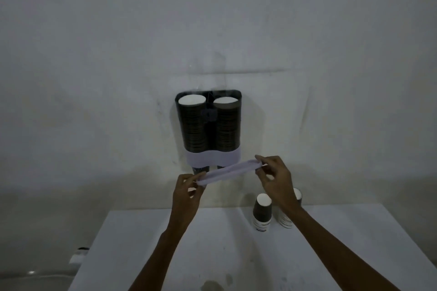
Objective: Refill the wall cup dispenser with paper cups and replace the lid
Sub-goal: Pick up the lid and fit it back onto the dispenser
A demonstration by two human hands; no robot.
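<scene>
A clear twin-tube cup dispenser [208,125] hangs on the wall, its top uncovered. Both tubes hold tall stacks of dark paper cups [192,129] with white insides showing at the top. A white band wraps the dispenser's base. In front of and below that base I hold the flat white lid [228,172], tilted with its right end higher. My left hand [189,192] pinches the lid's left end and my right hand [275,178] pinches its right end.
A white table [165,243] stands below the dispenser. Two short stacks of spare cups [262,211] sit on it at the right, one partly behind my right wrist. A stain marks the table's near edge. A white pipe lies low on the left.
</scene>
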